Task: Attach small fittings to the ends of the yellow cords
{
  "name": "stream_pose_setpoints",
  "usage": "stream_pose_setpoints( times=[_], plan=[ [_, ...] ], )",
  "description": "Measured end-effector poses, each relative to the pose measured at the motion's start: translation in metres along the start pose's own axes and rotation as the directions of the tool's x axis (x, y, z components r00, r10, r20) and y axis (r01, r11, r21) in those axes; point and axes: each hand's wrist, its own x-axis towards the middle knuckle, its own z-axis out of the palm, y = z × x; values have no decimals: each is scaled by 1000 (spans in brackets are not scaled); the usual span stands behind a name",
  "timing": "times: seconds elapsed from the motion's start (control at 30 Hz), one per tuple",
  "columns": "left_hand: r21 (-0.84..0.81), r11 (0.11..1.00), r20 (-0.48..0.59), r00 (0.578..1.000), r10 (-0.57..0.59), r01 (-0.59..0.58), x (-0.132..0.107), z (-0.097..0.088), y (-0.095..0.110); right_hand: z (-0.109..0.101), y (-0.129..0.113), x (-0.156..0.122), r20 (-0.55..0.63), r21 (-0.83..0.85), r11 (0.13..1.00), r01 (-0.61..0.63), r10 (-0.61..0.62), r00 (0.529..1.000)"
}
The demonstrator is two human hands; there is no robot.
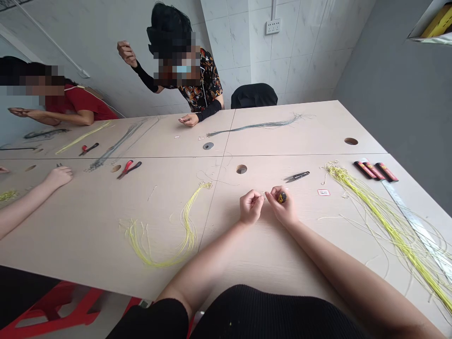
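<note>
The left hand (251,207) is at the middle of the near tabletop (247,256). Its fingers are curled, with thumb and forefinger pinched together on a thin strand (262,194). The strand lies in the narrow gap between the two hands; its full length and long axis cannot be determined.

The right hand (283,205) is just to the right. Its fingers are curled around a dark cylinder (281,197) with yellow markings. The exposed end of the cylinder is directed upward and toward the far right; the palm hides the remainder. Thumb and forefinger extend left toward the strand; contact with it cannot be confirmed.

Container: an open-fronted recess (418,29) at the far right holds a yellow object (438,21).

Labels: a red-bordered card (324,192) lies flat to the right of the right hand. Its print is too small to read, as are the markings on the dark cylinder.

Yellow cords (388,221) at the right run from a knotted far end toward the near right, beside a metal ruler (406,207). Three banded tubes (373,170) lie side by side at the ruler's far end. Snips (298,176) lie beyond the right hand, blades directed left.
</note>
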Motion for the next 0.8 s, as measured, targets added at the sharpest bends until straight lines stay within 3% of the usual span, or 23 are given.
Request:
stream_pose_setpoints(
  times=[0.8],
  plan=[
    [32,999,-7,1000,-3,4,0,0,2,-1,5,0,39,-35,999,-23,25,999]
  ],
)
